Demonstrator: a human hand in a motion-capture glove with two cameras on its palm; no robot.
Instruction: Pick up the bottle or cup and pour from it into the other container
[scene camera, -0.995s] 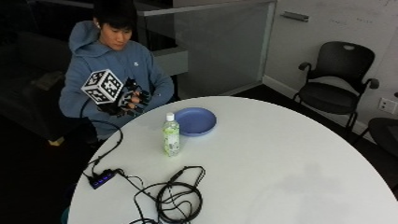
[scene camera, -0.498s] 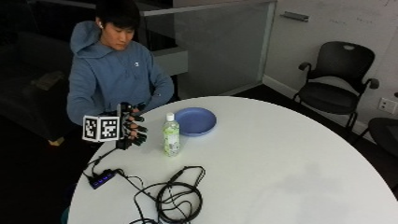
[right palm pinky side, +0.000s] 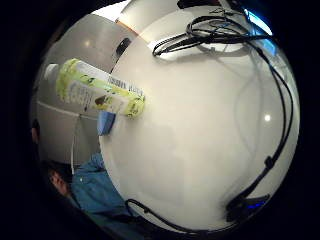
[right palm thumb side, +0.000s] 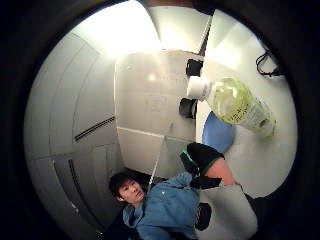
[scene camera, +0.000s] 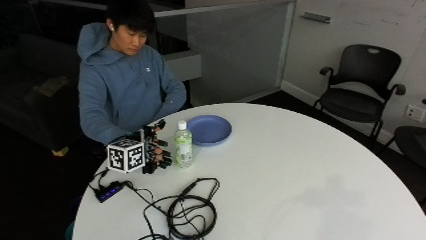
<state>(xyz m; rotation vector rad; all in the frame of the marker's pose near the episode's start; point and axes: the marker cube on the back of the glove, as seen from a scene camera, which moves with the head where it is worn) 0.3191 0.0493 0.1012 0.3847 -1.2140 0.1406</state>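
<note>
A clear bottle (scene camera: 182, 146) with a yellow-green label and white cap stands upright on the round white table (scene camera: 299, 165), near the edge in front of the person. A blue plate (scene camera: 212, 131) lies just behind it to the right. My gloved right hand (scene camera: 155, 148) hovers low over the table just left of the bottle, palm facing it, fingers spread and holding nothing. A small gap shows between fingers and bottle. Both palm views show the bottle (right palm pinky side: 97, 93) (right palm thumb side: 235, 106) close by, with the plate (right palm thumb side: 217, 135) beyond it.
A coil of black cable (scene camera: 190, 212) lies on the table in front of the bottle, running to a small black hub (scene camera: 106, 191) near the left edge. Two black chairs (scene camera: 363, 92) stand past the table's far right side.
My right hand has dropped from chest height to the table and moved in beside the bottle's left side. Bottle and plate have not moved.
</note>
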